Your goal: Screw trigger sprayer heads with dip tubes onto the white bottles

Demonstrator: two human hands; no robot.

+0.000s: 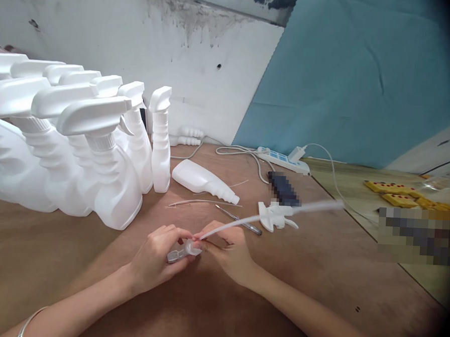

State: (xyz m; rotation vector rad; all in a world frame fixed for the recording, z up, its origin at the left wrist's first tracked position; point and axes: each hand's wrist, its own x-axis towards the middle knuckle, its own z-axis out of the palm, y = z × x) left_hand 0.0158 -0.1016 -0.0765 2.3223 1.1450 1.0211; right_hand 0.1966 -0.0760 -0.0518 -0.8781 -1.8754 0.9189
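My left hand [158,253] is closed around a small translucent white plastic fitting [175,256], which looks like part of a sprayer head. Beside it, my right hand [230,249] pinches the end of a thin white plastic tube [231,225] against that fitting. The tube runs up to the right, and its far end is blurred. A white trigger sprayer part [271,216] lies along the tube's line; whether they are joined I cannot tell. Beyond my hands are a pen [245,223], a thin loose strip [204,202] and a white bottle [202,180] on its side.
Several white spray bottles [107,182] stand in rows at the left. Towards the back of the brown table [339,295] are a power strip [286,160], cables and a blurred-out dark phone-like object [283,187]. Yellow pieces [393,190] lie at the far right.
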